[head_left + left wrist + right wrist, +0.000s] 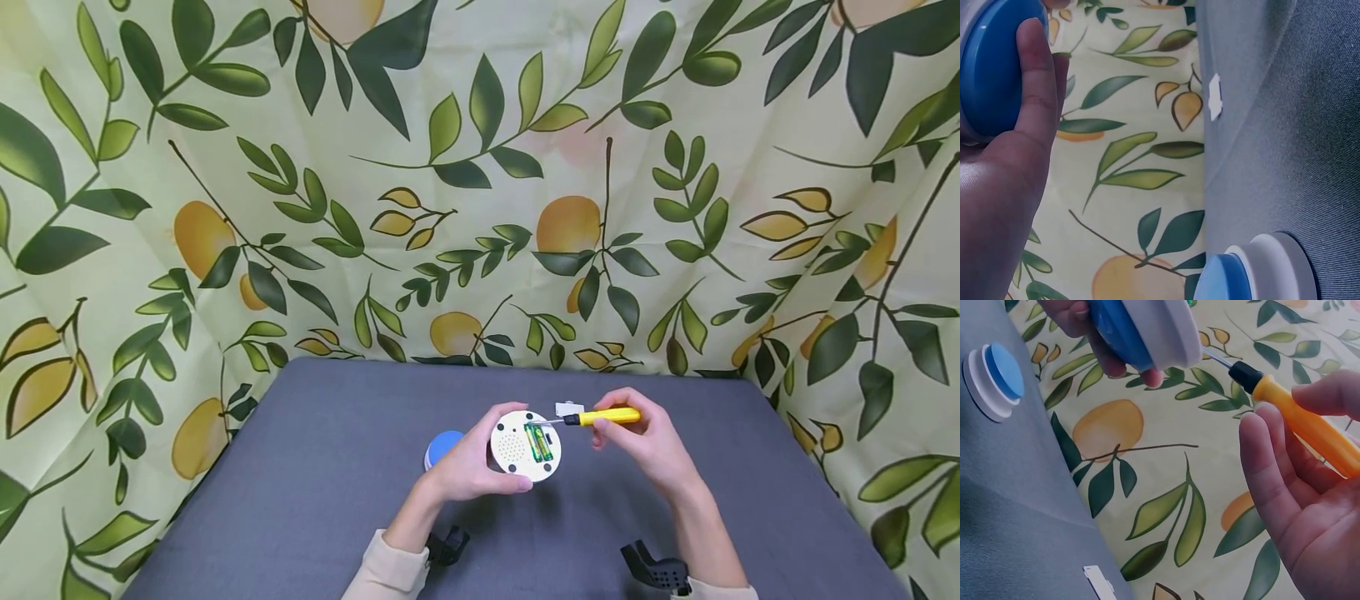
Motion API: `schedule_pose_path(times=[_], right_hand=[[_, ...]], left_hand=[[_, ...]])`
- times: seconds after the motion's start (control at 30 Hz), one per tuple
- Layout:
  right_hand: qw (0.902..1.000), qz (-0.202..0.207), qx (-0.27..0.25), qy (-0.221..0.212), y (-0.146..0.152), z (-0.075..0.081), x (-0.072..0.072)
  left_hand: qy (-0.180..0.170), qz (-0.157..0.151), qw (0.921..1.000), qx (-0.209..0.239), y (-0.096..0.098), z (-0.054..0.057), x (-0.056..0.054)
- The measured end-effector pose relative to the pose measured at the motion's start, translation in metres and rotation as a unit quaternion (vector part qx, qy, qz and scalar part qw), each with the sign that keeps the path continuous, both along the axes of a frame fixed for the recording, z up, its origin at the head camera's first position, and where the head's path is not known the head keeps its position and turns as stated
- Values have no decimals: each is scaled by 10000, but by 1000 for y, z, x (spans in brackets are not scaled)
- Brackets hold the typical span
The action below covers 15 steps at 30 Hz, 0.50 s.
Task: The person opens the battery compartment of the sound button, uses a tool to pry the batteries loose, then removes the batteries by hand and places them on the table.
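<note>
My left hand (474,463) grips a round white push-button device (512,450) by its rim, above the table. Its underside faces me, with the battery compartment uncovered and green batteries (538,443) inside. The blue button side (991,72) shows in the left wrist view, with fingers lying across it. My right hand (652,446) holds a yellow screwdriver (611,416) with a black collar (1245,376). The metal shaft points left, and its tip is at the upper end of the battery compartment. Whether the tip touches a battery is too small to tell.
A second white device with a blue top (442,448) stands on the grey table (337,467), behind my left hand. A small white cover (569,409) lies on the table beyond the screwdriver. Leaf-and-fruit patterned cloth (480,208) hangs at the back and sides.
</note>
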State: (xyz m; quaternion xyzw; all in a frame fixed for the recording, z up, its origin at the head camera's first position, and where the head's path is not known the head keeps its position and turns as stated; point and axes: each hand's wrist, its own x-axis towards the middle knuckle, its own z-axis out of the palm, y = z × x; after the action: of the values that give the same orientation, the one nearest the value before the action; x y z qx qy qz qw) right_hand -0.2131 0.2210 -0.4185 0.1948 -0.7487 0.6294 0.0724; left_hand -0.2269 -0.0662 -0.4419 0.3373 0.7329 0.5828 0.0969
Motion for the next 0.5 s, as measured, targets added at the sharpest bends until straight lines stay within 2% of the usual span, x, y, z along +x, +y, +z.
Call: schedule_pose_path(times=[0.23,0.5], right_hand=[[9997,134,194,56,3,-1,2],[9997,40,218,95,0,-3,0]], left_hand=[[23,-127,9999,33,0,0,0],[-104,-252,9996,87,-2,2,0]])
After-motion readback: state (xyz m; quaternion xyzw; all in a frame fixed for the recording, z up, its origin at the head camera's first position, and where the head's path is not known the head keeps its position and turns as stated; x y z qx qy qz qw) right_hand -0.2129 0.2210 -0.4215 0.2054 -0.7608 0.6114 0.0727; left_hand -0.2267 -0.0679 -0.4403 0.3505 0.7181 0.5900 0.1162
